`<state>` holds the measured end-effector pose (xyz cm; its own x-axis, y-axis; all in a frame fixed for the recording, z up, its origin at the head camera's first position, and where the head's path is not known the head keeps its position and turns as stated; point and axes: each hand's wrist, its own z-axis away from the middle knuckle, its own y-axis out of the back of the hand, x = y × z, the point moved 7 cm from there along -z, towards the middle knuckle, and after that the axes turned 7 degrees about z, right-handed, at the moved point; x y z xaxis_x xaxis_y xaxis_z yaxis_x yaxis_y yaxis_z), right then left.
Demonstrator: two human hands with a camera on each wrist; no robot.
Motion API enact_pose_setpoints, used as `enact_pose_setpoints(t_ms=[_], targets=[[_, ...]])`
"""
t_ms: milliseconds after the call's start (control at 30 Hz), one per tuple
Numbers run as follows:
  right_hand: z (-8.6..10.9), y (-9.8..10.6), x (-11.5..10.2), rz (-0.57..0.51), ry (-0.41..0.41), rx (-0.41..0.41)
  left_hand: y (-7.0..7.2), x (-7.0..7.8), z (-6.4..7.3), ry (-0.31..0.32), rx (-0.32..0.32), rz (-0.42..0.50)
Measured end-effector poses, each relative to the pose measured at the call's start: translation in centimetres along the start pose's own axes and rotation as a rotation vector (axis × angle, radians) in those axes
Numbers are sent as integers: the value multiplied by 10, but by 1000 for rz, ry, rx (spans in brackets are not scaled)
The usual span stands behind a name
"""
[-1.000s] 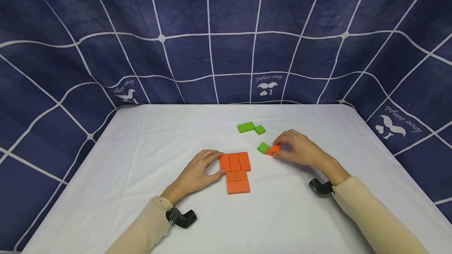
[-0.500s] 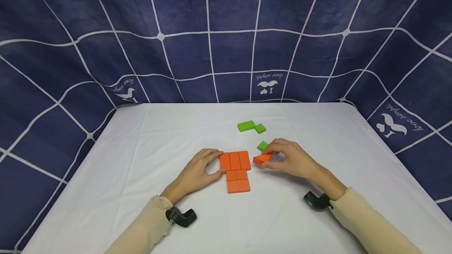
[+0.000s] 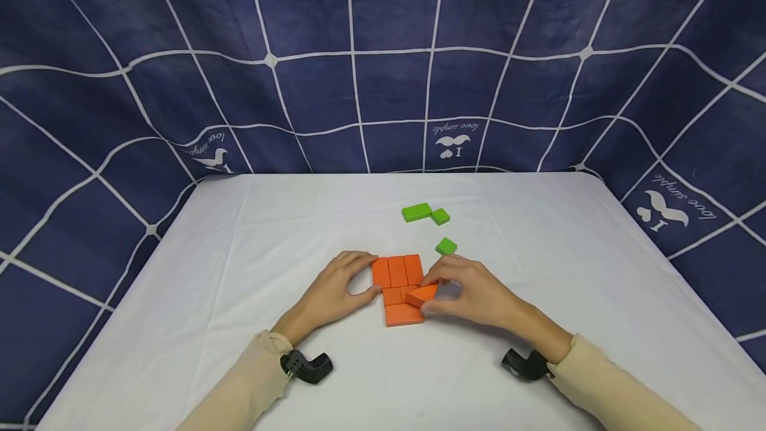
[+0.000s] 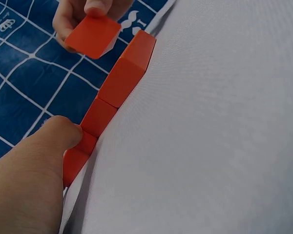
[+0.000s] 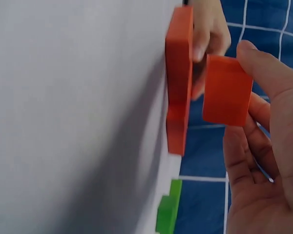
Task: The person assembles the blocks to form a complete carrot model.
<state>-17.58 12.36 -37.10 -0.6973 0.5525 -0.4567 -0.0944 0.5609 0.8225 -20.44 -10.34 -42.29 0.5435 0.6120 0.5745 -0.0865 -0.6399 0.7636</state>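
Observation:
Several flat orange blocks (image 3: 397, 271) lie together on the white cloth: three upright ones in a row, two small ones below, and one wide block (image 3: 403, 315) nearest me. My left hand (image 3: 332, 294) holds the leftmost upright block (image 3: 380, 273) at its left corners, index finger at the far end and thumb at the near end. My right hand (image 3: 473, 291) pinches a wedge-shaped orange block (image 3: 422, 294) between thumb and fingers. In the head view this block overlaps the right small block; in the left wrist view it hangs above the arrangement, apart from it.
A small green block (image 3: 446, 246) lies just beyond my right hand. Farther back are a long green block (image 3: 416, 212) and another small green block (image 3: 440, 217), close together. A dark blue checked cloth (image 3: 395, 85) hangs behind the table's far edge.
My right hand has carried the wedge-shaped orange block leftward and toward me, from beside the near green block to over the orange arrangement. My left hand has stayed in place.

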Motion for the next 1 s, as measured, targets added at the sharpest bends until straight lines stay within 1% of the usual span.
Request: enact_pose_setpoints(t_ms=[167,300,467,767,900,1000], targets=[[4,-11,-6,-81,-12,16,0,0,0,5,-1,5],[8,-21,-10,-158,-25,13,1,0,-1,5,-2,3],[11,-29,-15,-215,-30,3,1,1,-1,-5,0,-1],[11,-35,-26,-204,12,19,0,0,-1,-3,-1,-7],[11,-39,-29,-184,32,8,0,1,-1,-2,-1,-4],[11,-42,-29,-160,26,-13,0,1,-1,-2,0,-2]])
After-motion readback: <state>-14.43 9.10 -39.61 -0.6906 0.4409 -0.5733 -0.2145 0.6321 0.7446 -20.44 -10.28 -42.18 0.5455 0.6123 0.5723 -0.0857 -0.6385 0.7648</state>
